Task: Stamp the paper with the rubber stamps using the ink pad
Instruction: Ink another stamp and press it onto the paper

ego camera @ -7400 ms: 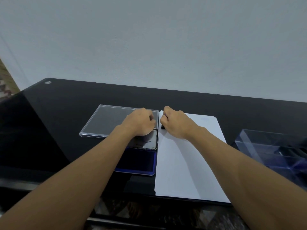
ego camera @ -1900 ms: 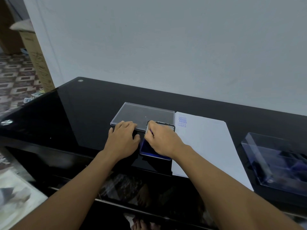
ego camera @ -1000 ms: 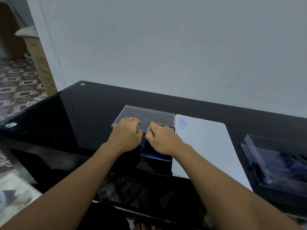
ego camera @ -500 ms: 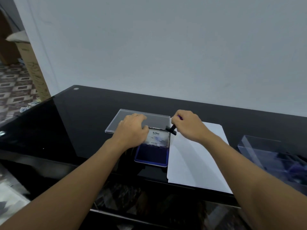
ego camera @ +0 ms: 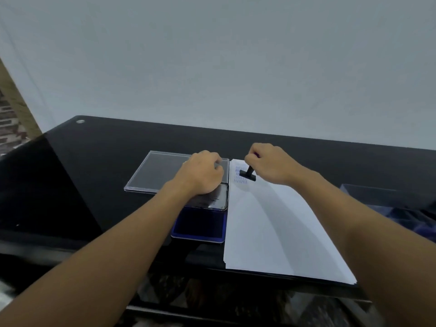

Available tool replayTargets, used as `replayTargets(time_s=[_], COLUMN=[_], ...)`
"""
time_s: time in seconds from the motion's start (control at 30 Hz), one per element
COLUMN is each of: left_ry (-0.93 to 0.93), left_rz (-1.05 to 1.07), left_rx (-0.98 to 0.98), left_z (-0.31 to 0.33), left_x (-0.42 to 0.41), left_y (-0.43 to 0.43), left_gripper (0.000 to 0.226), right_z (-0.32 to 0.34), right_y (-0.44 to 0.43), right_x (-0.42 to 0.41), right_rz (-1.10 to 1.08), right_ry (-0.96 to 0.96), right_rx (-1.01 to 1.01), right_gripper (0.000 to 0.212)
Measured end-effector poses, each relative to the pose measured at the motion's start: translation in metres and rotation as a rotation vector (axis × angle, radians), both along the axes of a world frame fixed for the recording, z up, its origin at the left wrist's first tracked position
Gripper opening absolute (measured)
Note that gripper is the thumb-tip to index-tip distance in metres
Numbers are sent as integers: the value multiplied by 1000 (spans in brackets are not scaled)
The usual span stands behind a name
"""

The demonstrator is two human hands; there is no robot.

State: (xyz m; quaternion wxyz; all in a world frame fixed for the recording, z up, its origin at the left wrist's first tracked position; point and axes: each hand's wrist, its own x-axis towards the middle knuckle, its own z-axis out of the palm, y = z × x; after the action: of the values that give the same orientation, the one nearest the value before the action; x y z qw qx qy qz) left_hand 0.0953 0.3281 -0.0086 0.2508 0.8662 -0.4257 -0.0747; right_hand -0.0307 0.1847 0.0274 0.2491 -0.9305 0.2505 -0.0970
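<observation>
Head view.

- Tabletop (ego camera: 99,161): black, glossy, set against a pale wall.
- Paper (ego camera: 271,223): white sheet, right of centre, near edge at the tabletop's front. Blue stamped imprints (ego camera: 240,181) stood in its far left corner.
- Ink pad (ego camera: 199,226): just left of the paper, open, blue pad exposed, lid folded back at the far side.
- Left hand (ego camera: 200,177): rested on the ink pad's lid, fingers curled down over its far edge, holding it.
- Rubber stamp (ego camera: 247,175): black, base tilted over the imprints; contact with the paper could not be told.
- Right hand (ego camera: 271,165): fingers closed round the stamp's handle.
- Clear plastic cover (ego camera: 155,171): flat, beyond the ink pad.
- Clear box (ego camera: 401,206): far right, well apart from the paper.
</observation>
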Motion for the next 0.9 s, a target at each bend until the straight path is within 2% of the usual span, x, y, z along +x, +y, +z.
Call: replayTargets(time_s=[0.37, 0.57, 0.73, 0.9], left_ry=[-15, -12, 4, -10], left_rz=[-11, -20, -19, -36], left_rx=[45, 47, 40, 11], left_z=[-15, -21, -22, -27], left_x=[16, 21, 22, 23], left_y=[-12, -14, -14, -17], left_gripper=[23, 30, 26, 37], right_z=[-16, -22, -24, -25], right_y=[-5, -4, -5, -4], right_x=[23, 29, 31, 32], right_rz=[108, 131, 127, 141], right_ry=[109, 138, 145, 146], right_rx=[-86, -131, -136, -149], right_gripper=[21, 24, 24, 25])
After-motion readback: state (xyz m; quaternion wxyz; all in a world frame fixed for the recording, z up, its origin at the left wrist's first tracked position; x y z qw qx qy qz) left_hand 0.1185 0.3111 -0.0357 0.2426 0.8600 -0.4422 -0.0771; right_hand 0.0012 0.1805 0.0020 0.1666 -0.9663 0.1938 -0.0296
